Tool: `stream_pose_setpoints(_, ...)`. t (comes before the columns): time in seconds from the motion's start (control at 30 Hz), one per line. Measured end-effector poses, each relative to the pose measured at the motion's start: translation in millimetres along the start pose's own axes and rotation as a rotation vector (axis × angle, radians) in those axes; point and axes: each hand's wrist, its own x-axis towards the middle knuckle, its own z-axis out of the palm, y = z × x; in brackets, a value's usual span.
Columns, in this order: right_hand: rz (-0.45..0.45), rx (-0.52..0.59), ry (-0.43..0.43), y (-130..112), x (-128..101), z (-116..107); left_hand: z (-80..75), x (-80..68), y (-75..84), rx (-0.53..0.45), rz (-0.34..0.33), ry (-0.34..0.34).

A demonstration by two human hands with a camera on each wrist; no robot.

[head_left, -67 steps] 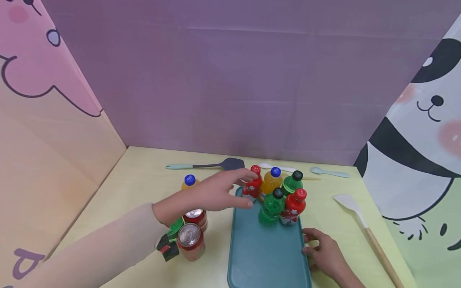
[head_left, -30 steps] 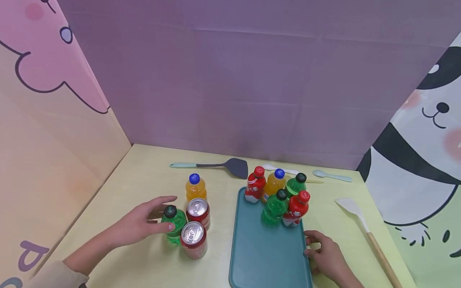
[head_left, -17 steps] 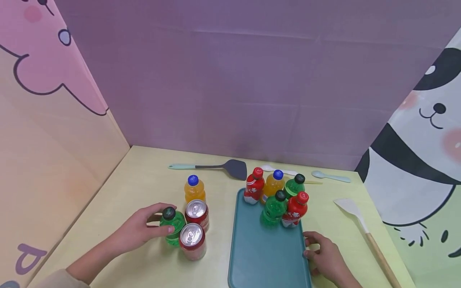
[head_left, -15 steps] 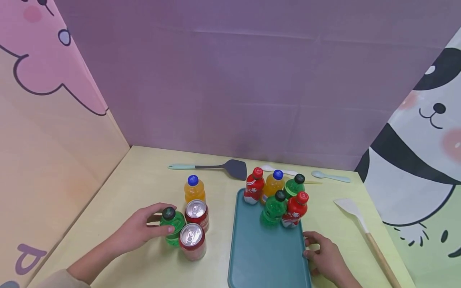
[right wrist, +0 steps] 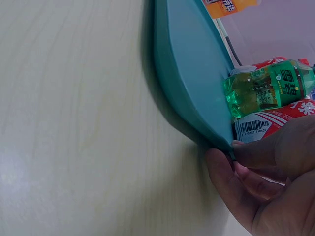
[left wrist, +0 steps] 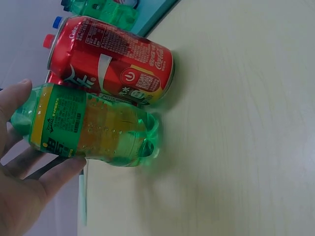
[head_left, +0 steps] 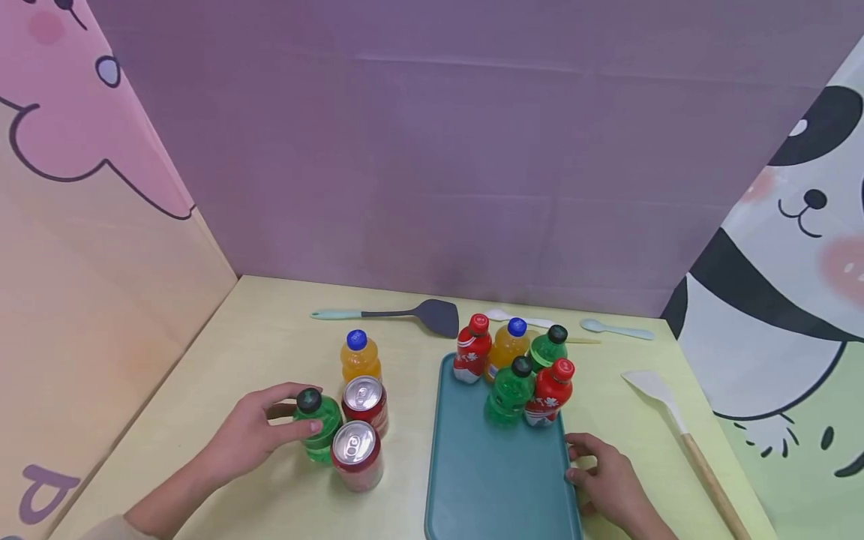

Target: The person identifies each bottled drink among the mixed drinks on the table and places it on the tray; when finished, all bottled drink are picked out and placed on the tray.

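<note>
The green bottle (head_left: pixel 317 431) stands upright on the table (head_left: pixel 270 337) near its front left part, and the left hand (head_left: pixel 243 435) grips it, thumb on one side and fingers curled round the other, as the left wrist view shows (left wrist: pixel 93 125). Touching the bottle on its right are two red cans: the nearer can (head_left: pixel 356 454) toward the front edge and the farther can (head_left: pixel 364 403) just behind it. An orange bottle (head_left: pixel 360 358) with a blue cap stands just behind the farther can.

To the right of the cans lies a teal tray (head_left: pixel 486 472), running from the front edge toward the back. The right hand (head_left: pixel 604 480) pinches the tray's right rim, thumb on top and fingers curled under it, which the right wrist view shows closely (right wrist: pixel 266 172). At the tray's far end five bottles (head_left: pixel 516 364) stand bunched together: two red, two green and one orange.

Along the back edge of the table lie a dark spatula (head_left: pixel 405 311) with a pale green handle, a white spoon (head_left: pixel 513 316) behind the bunched bottles, and a pale blue spoon (head_left: pixel 617 328) toward the back right corner. Near the right edge lies a white spatula (head_left: pixel 675 420) with a wooden handle, well apart from the tray.
</note>
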Motion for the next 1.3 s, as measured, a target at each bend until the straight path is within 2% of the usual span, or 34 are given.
stream_pose_setpoints(0.13,0.006,-0.003,-0.002,-0.4,1.1,0.2,-5.4,-2.2,6.9,0.028,0.001,0.034)
stream_pose_setpoints(0.23,0.013,0.001,-0.003,-0.5,1.5,0.1,-13.9,-4.9,18.5,0.081,0.026,0.065)
stream_pose_setpoints(0.5,0.012,-0.002,0.000,-1.5,1.2,-1.3,-39.8,-11.5,64.8,0.175,0.113,0.131)
stream_pose_setpoints(0.67,0.016,-0.007,-0.004,-2.5,0.6,-1.4,-43.7,-11.2,93.5,0.191,0.169,0.151)
stream_pose_setpoints(0.8,0.012,-0.004,-0.004,-2.0,0.5,-1.3,-36.6,-7.2,114.1,0.128,0.189,0.110)
stream_pose_setpoints(0.97,0.010,-0.004,-0.006,-1.4,2.1,-1.3,-17.3,9.2,132.8,0.054,0.193,0.021)
stream_pose_setpoints(1.1,0.009,-0.004,-0.007,-0.9,2.8,-0.7,3.2,27.1,139.9,0.039,0.190,-0.036)
stream_pose_setpoints(1.3,0.006,0.003,0.000,-0.7,2.2,-1.2,39.6,59.7,142.7,-0.015,0.133,-0.088)
